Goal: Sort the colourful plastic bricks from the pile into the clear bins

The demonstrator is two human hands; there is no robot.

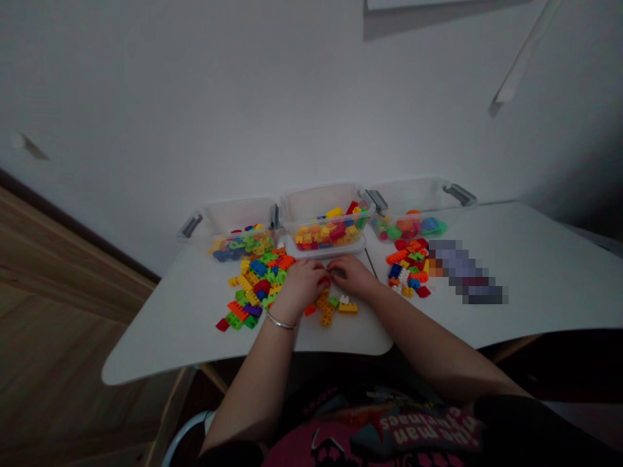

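My left hand (305, 284) is at the middle of the white table, its fingers closed round a small red piece (324, 281). Close against it on the right, my right hand (348, 272) has its fingers drawn together near the same piece; whatever they pinch is too small to name. Left of my left hand lies a heap of mixed toy bricks (253, 285). Just below both hands are an orange-yellow brick (326, 314), a yellow brick (348, 309) and a small white brick (344, 299).
Three clear boxes stand along the wall: a left box (238, 211), a middle box (324, 196) and a right box (413, 193), all with colourful pieces. Another brick heap (409, 269) lies right of my hands, beside a pixelated object (467, 272). The white table (160, 344) has a rounded edge.
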